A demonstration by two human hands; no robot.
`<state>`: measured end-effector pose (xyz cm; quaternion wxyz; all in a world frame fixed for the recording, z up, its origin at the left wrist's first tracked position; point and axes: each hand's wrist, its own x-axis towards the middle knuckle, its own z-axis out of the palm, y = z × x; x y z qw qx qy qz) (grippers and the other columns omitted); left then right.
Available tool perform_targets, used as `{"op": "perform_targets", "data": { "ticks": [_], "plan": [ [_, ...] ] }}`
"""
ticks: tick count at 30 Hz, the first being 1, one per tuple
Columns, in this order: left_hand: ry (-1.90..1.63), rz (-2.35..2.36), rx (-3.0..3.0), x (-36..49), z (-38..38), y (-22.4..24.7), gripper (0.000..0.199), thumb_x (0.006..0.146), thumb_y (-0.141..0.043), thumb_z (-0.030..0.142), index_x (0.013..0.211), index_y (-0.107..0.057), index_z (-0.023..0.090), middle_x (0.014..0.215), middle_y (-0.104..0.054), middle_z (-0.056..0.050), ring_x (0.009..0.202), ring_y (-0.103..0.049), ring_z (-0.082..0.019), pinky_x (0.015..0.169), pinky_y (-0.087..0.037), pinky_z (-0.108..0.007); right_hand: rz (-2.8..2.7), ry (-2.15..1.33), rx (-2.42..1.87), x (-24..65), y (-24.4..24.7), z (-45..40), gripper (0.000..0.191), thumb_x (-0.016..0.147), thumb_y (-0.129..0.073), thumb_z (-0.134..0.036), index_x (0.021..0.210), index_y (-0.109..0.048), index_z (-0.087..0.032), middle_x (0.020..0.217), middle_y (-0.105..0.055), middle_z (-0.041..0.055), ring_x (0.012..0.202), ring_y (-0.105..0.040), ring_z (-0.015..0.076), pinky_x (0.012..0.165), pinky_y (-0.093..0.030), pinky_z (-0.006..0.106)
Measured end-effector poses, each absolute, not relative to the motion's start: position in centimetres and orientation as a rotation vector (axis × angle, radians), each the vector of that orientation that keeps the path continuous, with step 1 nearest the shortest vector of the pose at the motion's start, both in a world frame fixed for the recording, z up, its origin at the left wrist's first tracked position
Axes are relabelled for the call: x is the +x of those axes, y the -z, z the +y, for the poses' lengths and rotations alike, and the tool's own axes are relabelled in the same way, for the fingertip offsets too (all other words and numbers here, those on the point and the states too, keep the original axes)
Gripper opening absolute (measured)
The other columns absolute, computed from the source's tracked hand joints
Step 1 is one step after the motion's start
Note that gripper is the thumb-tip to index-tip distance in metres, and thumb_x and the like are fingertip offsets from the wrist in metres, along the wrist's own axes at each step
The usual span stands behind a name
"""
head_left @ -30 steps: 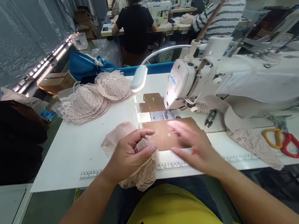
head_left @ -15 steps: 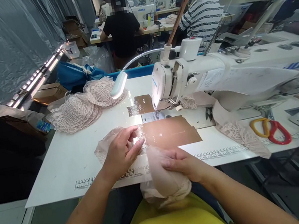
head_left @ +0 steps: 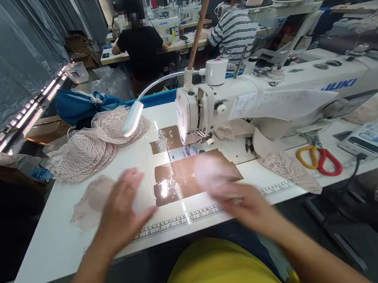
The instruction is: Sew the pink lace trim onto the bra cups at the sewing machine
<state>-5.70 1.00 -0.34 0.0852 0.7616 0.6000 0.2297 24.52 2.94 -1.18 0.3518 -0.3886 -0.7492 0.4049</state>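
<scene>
My left hand (head_left: 121,214) is over the table's left front part, its thumb apart from the fingers and nothing held. Beside its fingers a sheer beige fabric piece (head_left: 91,202) lies flat. My right hand (head_left: 237,200), smeared by motion, grips a pale, blurred fabric piece (head_left: 211,171) above the brown tape (head_left: 178,188) on the table. Just behind stands the white sewing machine (head_left: 188,117), its needle area lit. No fabric shows right under the needle.
Stacked beige lace pieces (head_left: 83,153) lie at the back left, near a lamp head (head_left: 133,119). At right are red-and-yellow-handled scissors (head_left: 327,162), a lace strip (head_left: 287,171) and a control box (head_left: 368,141). A printed ruler (head_left: 187,219) runs along the front edge. Two people (head_left: 139,44) sit beyond.
My right hand has lifted the pale fabric from my lap up over the tape. My left hand has moved left, along with the sheer piece. The view has shifted right.
</scene>
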Motion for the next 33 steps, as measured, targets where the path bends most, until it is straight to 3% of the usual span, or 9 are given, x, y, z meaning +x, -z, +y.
{"op": "perform_targets", "data": {
  "ticks": [4, 9, 13, 16, 18, 22, 26, 30, 33],
  "plan": [
    [-0.539, 1.131, 1.935, 0.1, -0.5, -0.8, 0.054, 0.082, -0.062, 0.031, 0.134, -0.049, 0.026, 0.108, -0.068, -0.005, 0.092, -0.064, -0.022, 0.077, -0.052, -0.029, -2.089, -1.212, -0.681, 20.7, 0.9, 2.1, 0.013, 0.088, -0.054, -0.025, 0.078, -0.059, -0.019, 0.079, -0.066, 0.0019, 0.069, -0.06, 0.0137, 0.062, -0.047, 0.024],
    [-0.809, 1.52, 1.685, -1.5, -0.7, 0.9, 0.018, 0.086, -0.056, 0.027, 0.096, -0.069, 0.02, 0.084, -0.068, -0.003, 0.077, -0.06, -0.018, 0.066, -0.044, -0.024, -1.787, -0.662, -0.775, 22.1, -1.4, 3.3, 0.013, 0.079, -0.061, -0.015, 0.078, -0.052, -0.024, 0.074, -0.059, 0.0007, 0.067, -0.056, 0.0146, 0.059, -0.044, 0.025],
    [-0.8, 1.349, 1.442, -2.9, -1.7, 1.5, 0.028, 0.09, -0.052, 0.039, 0.084, -0.069, 0.018, 0.069, -0.063, -0.003, 0.061, -0.056, -0.016, 0.055, -0.041, -0.024, -1.668, -0.752, -1.024, 23.4, -1.2, 4.3, 0.008, 0.081, -0.064, -0.02, 0.079, -0.056, -0.022, 0.078, -0.06, 0.0019, 0.071, -0.056, 0.0155, 0.062, -0.043, 0.027],
    [-0.766, 0.804, 1.393, -1.6, -2.4, 0.7, 0.037, 0.088, -0.054, 0.046, 0.111, -0.068, 0.021, 0.107, -0.066, -0.012, 0.089, -0.063, -0.027, 0.068, -0.051, -0.033, -1.824, -1.401, -1.015, 22.5, 0.2, 4.4, 0.014, 0.084, -0.063, -0.029, 0.076, -0.059, -0.018, 0.073, -0.058, 0.0009, 0.066, -0.053, 0.0143, 0.058, -0.041, 0.026],
    [-0.826, 0.737, 1.501, -0.4, -2.3, 0.2, 0.051, 0.084, -0.062, 0.041, 0.132, -0.056, 0.027, 0.138, -0.05, -0.013, 0.111, -0.056, -0.031, 0.08, -0.052, -0.037, -1.754, -1.861, -0.832, 21.6, 1.2, 4.1, 0.02, 0.083, -0.065, -0.034, 0.075, -0.06, -0.016, 0.072, -0.058, 0.0002, 0.067, -0.054, 0.0139, 0.061, -0.042, 0.026],
    [-0.909, 1.078, 1.735, 0.6, -1.0, 0.5, 0.075, 0.074, -0.075, 0.032, 0.141, -0.044, 0.029, 0.147, -0.041, -0.011, 0.127, -0.043, -0.033, 0.099, -0.043, -0.041, -1.428, -2.328, -0.634, 20.7, 2.3, 3.2, 0.026, 0.077, -0.072, -0.037, 0.077, -0.061, -0.013, 0.074, -0.059, -0.0002, 0.066, -0.054, 0.0114, 0.062, -0.042, 0.024],
    [-0.735, 0.983, 1.411, 0.4, -0.4, 2.0, 0.048, 0.082, -0.065, 0.04, 0.124, -0.058, 0.019, 0.104, -0.065, -0.009, 0.09, -0.06, -0.023, 0.076, -0.049, -0.031, -1.268, -2.196, -0.688, 21.0, 2.5, 3.0, 0.032, 0.07, -0.079, -0.03, 0.091, -0.058, -0.017, 0.081, -0.06, -0.0004, 0.071, -0.056, 0.0118, 0.065, -0.045, 0.024],
    [-0.786, 1.031, 1.214, 0.5, -1.1, 2.7, 0.033, 0.091, -0.052, 0.043, 0.079, -0.062, 0.014, 0.07, -0.052, -0.001, 0.062, -0.047, -0.012, 0.057, -0.039, -0.023, -1.331, -1.836, -0.807, 21.5, 2.7, 3.2, 0.047, 0.078, -0.073, -0.03, 0.12, -0.053, -0.022, 0.076, -0.051, -0.0034, 0.068, -0.052, 0.01, 0.066, -0.044, 0.022],
    [-0.915, 1.108, 1.214, 0.9, -1.4, 2.9, 0.036, 0.092, -0.05, 0.044, 0.072, -0.056, 0.015, 0.068, -0.045, 0.0, 0.063, -0.041, -0.012, 0.058, -0.037, -0.023, -1.472, -1.699, -0.84, 21.6, 2.8, 3.5, 0.035, 0.082, -0.068, -0.039, 0.111, -0.059, -0.021, 0.074, -0.05, -0.0027, 0.064, -0.048, 0.01, 0.061, -0.041, 0.022]
  ]
}}
